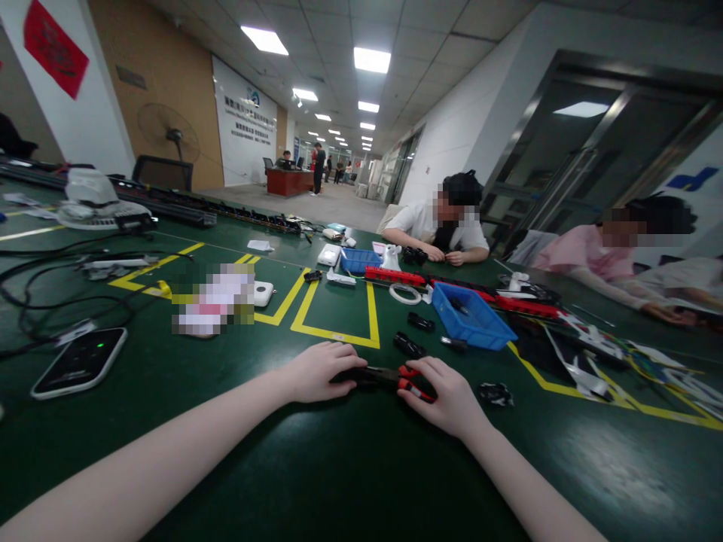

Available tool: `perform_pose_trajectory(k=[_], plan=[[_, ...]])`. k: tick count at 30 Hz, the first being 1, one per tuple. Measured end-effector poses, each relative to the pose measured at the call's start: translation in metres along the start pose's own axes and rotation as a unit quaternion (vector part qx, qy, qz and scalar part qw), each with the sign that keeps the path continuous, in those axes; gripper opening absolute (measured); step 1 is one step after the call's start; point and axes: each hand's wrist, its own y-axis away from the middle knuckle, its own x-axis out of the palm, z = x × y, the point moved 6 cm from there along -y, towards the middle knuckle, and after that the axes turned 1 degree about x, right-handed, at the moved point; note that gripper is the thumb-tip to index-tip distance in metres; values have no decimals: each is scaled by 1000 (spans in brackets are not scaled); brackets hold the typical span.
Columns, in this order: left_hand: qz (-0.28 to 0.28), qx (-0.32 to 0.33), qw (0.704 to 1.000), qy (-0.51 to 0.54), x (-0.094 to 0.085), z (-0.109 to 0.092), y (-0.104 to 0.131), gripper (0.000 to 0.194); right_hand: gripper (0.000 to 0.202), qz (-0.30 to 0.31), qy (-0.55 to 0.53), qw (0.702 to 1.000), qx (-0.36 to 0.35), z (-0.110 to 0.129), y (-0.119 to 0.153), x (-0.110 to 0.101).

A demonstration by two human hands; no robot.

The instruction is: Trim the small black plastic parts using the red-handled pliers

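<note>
Red-handled pliers (416, 391) lie level just above the green table, with my right hand (446, 395) closed around their handles. Their dark jaws point left, toward my left hand (321, 374). Between that hand's fingertips and thumb is a small black piece (359, 373), and the jaws meet it. Whether the jaws grip the piece is too dark to tell. Beyond my hands lie two similar black parts, one nearer (409, 345) and one farther (421, 322). A crumpled black and clear scrap (495, 394) rests to the right of my right hand.
A blue tray (480, 327) with dark items stands to the right, beside red strips (395, 276). Phones (82, 363) and black cables (34, 282) lie at left. Yellow tape (339, 337) marks the table (350, 482). Across it, two people lean over their work.
</note>
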Motion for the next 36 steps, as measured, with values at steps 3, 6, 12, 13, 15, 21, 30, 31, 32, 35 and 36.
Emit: perform_pose_trajectory(k=[3,6,12,13,15,21,30,31,32,35,36], plan=[[3,2,1000,-2,0,0,0,39,32,-8,-9,1000,1,-1,1,0],[4,6,1000,-8,0,-1,0,39,33,-14,-13,1000,2,-2,2,0],[5,9,1000,-8,-1,-2,0,40,32,-12,-24,1000,5,-3,1,0],[5,10,1000,-8,-1,-2,0,39,32,-14,-25,1000,5,-3,1,0],[5,11,1000,-7,-1,-2,0,39,32,-18,-25,1000,5,-3,0,-1],[0,8,1000,-6,0,0,0,40,31,-16,-8,1000,3,-1,0,0],[-5,2,1000,-13,1,2,1,41,33,-16,22,1000,-9,-2,0,0],[-4,1,1000,-13,1,2,1,41,34,-17,24,999,-12,-2,0,0],[-4,1,1000,-12,1,2,1,41,34,-17,26,999,-14,-2,0,0],[-4,0,1000,-6,1,2,0,41,34,-20,27,999,-14,-1,0,0],[-5,-1,1000,-3,1,2,0,41,33,-20,27,999,-13,-1,0,0]])
